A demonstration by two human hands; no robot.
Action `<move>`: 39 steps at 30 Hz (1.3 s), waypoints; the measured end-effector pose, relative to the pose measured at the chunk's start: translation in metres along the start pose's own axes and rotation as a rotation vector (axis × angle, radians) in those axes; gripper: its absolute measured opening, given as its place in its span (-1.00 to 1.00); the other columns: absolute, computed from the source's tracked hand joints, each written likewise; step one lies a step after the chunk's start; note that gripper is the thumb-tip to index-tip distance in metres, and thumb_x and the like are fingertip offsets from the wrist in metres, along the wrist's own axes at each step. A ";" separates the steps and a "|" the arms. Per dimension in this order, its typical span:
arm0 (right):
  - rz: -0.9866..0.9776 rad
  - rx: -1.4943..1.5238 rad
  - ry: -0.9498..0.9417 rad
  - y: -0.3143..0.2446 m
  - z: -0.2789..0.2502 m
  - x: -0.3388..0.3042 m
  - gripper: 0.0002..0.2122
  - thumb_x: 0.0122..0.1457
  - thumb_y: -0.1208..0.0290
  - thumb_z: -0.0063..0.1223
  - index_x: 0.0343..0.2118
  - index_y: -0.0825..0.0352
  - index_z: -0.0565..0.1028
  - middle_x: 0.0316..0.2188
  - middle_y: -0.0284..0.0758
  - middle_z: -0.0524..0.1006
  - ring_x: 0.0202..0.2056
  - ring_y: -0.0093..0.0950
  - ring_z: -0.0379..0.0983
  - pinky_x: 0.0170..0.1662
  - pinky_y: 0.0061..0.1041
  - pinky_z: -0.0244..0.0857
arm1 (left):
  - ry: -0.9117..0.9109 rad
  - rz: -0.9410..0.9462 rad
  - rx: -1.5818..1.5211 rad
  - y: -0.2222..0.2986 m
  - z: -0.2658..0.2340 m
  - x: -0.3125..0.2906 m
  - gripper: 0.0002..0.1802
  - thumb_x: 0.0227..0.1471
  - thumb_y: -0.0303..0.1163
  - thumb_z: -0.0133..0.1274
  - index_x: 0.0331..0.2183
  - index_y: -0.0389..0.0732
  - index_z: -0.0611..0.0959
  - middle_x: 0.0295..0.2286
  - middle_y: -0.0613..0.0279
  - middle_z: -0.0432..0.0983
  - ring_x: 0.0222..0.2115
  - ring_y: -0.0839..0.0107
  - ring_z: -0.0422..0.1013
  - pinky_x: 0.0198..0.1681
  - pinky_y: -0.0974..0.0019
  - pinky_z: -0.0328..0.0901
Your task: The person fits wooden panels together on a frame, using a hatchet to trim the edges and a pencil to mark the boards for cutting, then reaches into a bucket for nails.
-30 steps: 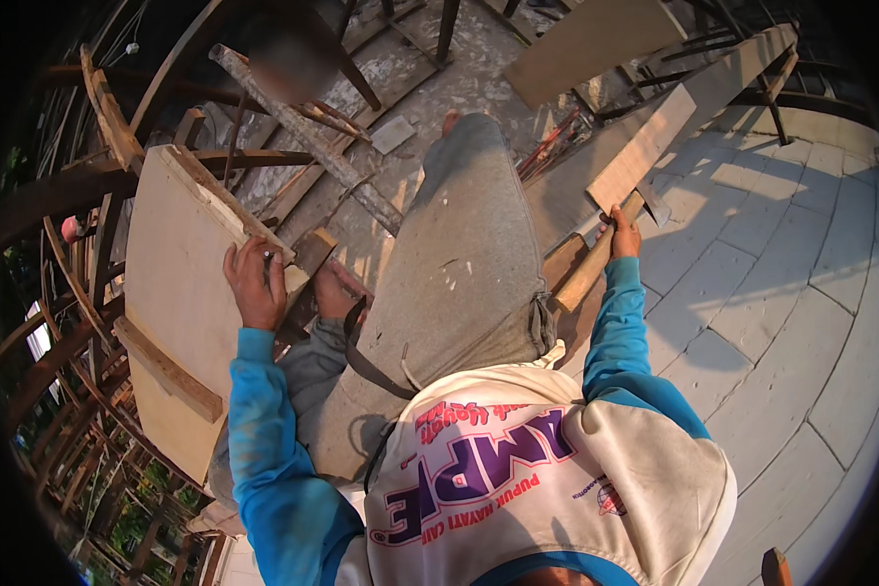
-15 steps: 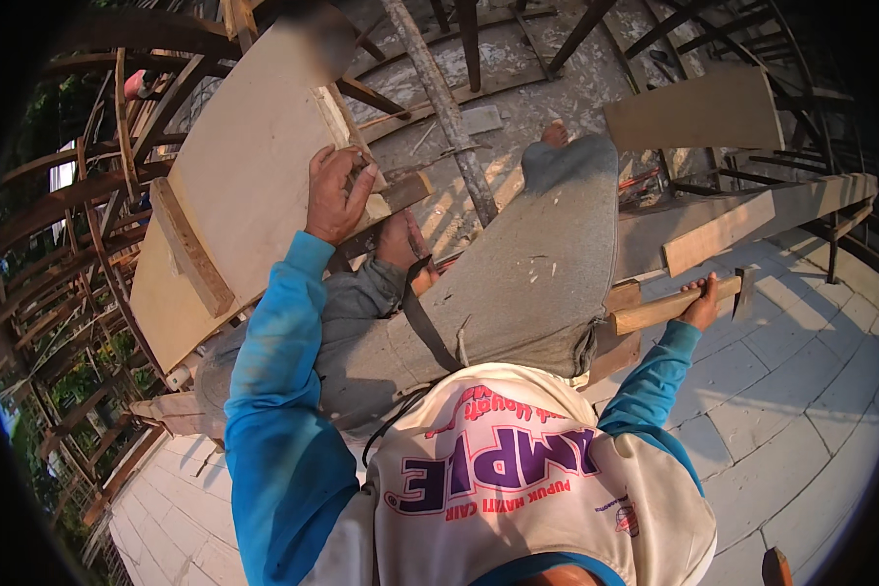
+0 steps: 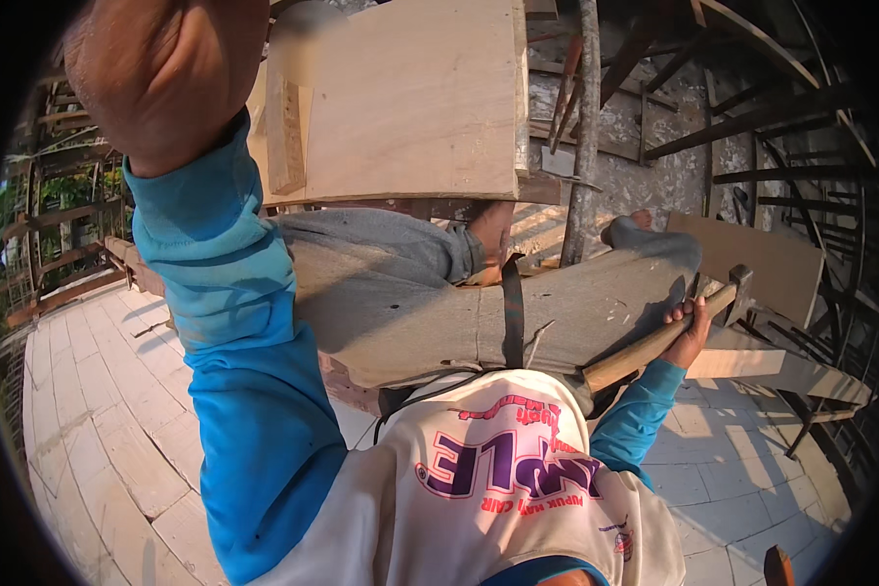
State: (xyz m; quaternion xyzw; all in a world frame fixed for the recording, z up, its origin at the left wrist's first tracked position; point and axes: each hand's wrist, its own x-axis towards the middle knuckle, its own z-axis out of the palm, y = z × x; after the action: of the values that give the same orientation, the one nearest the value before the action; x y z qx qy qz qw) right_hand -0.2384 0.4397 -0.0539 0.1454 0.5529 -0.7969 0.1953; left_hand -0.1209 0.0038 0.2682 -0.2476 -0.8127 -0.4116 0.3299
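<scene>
Along the right thigh (image 3: pixel 625 283) a wooden-handled tool (image 3: pixel 635 358) is gripped by the right hand (image 3: pixel 691 337), fingers curled, with open room left to the edge of the pale board (image 3: pixel 415 103), while the left hand (image 3: pixel 161 78) is cropped above, so its fingers' spread cannot be told

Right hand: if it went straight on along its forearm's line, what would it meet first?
Probably the flat brown panel beyond the right hand, which grips a wooden-handled tool. Depth is unclear in this single view, so the panel may lie lower.
</scene>
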 end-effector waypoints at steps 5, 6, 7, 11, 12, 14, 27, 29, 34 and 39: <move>0.072 -0.102 -0.102 0.028 -0.009 0.016 -0.86 0.24 0.33 0.00 -0.36 0.25 0.33 -0.52 -0.44 0.31 -0.52 -0.61 0.25 -0.50 -0.59 0.17 | 0.350 -0.440 0.104 0.043 -0.055 -0.083 -0.71 0.20 -0.31 -0.04 -0.18 -0.36 0.48 -0.53 0.20 0.46 -0.49 0.42 0.44 -0.36 0.36 0.36; 0.096 -0.108 -0.121 0.028 -0.012 0.020 -0.85 0.24 0.32 -0.01 -0.38 0.25 0.34 -0.52 -0.45 0.31 -0.52 -0.61 0.25 -0.50 -0.60 0.16 | 0.314 -0.529 0.164 0.065 -0.075 -0.108 -0.72 0.21 -0.31 -0.07 -0.19 -0.35 0.48 -0.47 0.16 0.48 -0.42 0.39 0.44 -0.27 0.33 0.35; 0.114 -0.086 -0.148 0.031 -0.018 0.027 -0.85 0.25 0.31 -0.02 -0.40 0.26 0.35 -0.52 -0.45 0.32 -0.52 -0.62 0.25 -0.49 -0.61 0.16 | 0.274 -0.620 0.227 0.089 -0.095 -0.134 -0.72 0.23 -0.31 -0.10 -0.19 -0.35 0.49 -0.41 0.12 0.49 -0.35 0.35 0.44 -0.18 0.29 0.33; 0.091 -0.151 -0.128 0.026 -0.028 0.042 -0.87 0.24 0.31 -0.01 -0.33 0.26 0.39 -0.52 -0.46 0.34 -0.50 -0.62 0.25 -0.46 -0.60 0.18 | 0.550 -0.966 0.482 0.133 -0.084 -0.221 -0.71 0.26 -0.27 -0.12 -0.31 -0.32 0.52 -0.48 0.25 0.43 -0.34 0.44 0.39 -0.14 0.37 0.27; 0.085 -0.170 -0.108 0.025 -0.029 0.043 -0.87 0.24 0.31 0.00 -0.33 0.26 0.39 -0.51 -0.46 0.34 -0.49 -0.62 0.26 -0.46 -0.60 0.19 | 0.640 -1.042 0.471 0.137 -0.078 -0.240 -0.71 0.25 -0.26 -0.12 -0.33 -0.31 0.53 -0.48 0.26 0.43 -0.35 0.45 0.39 -0.15 0.38 0.27; 0.139 -0.159 -0.148 0.027 -0.036 0.050 -0.86 0.22 0.33 0.02 -0.35 0.27 0.40 -0.52 -0.44 0.35 -0.50 -0.60 0.25 -0.47 -0.59 0.18 | 0.754 -1.165 0.451 0.149 -0.072 -0.282 -0.73 0.21 -0.28 -0.07 -0.36 -0.29 0.57 -0.51 0.32 0.47 -0.40 0.57 0.37 -0.29 0.48 0.26; 0.180 -0.202 -0.143 0.027 -0.020 0.041 -0.87 0.25 0.30 -0.03 -0.34 0.23 0.37 -0.52 -0.47 0.32 -0.51 -0.63 0.24 -0.46 -0.62 0.20 | 0.093 -2.353 0.805 0.178 0.064 -0.644 -0.56 -0.01 -0.17 0.01 -0.18 -0.30 0.62 -0.18 -0.18 0.51 -0.13 -0.14 0.42 -0.03 0.00 0.31; 0.158 -0.176 -0.137 0.028 -0.018 0.038 -0.87 0.25 0.31 -0.02 -0.34 0.24 0.38 -0.52 -0.47 0.32 -0.51 -0.63 0.25 -0.46 -0.62 0.20 | 0.205 -2.508 0.655 0.176 0.066 -0.643 -0.55 -0.01 -0.17 0.02 -0.20 -0.35 0.61 -0.17 -0.17 0.52 -0.14 -0.15 0.43 -0.03 0.01 0.30; 0.173 -0.150 -0.064 0.026 -0.024 0.041 -0.87 0.24 0.32 -0.02 -0.33 0.26 0.37 -0.53 -0.44 0.33 -0.52 -0.60 0.25 -0.47 -0.61 0.20 | 0.083 -2.410 0.638 0.165 0.048 -0.621 -0.52 0.00 -0.17 0.02 -0.19 -0.40 0.60 -0.17 -0.21 0.51 -0.14 -0.09 0.44 -0.06 0.05 0.32; 0.160 -0.121 -0.027 0.027 -0.008 0.034 -0.86 0.23 0.32 -0.01 -0.30 0.26 0.35 -0.52 -0.43 0.32 -0.52 -0.59 0.26 -0.49 -0.59 0.22 | 0.176 -2.501 0.571 0.171 0.038 -0.616 -0.54 0.02 -0.19 0.04 -0.17 -0.39 0.59 -0.16 -0.15 0.50 -0.13 0.03 0.44 -0.08 0.11 0.32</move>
State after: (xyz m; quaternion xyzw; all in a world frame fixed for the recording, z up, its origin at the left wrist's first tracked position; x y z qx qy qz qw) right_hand -0.2551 0.4335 -0.0939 0.1662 0.5840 -0.7457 0.2743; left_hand 0.3881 0.0468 -0.1174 0.7863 -0.5257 -0.2667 -0.1853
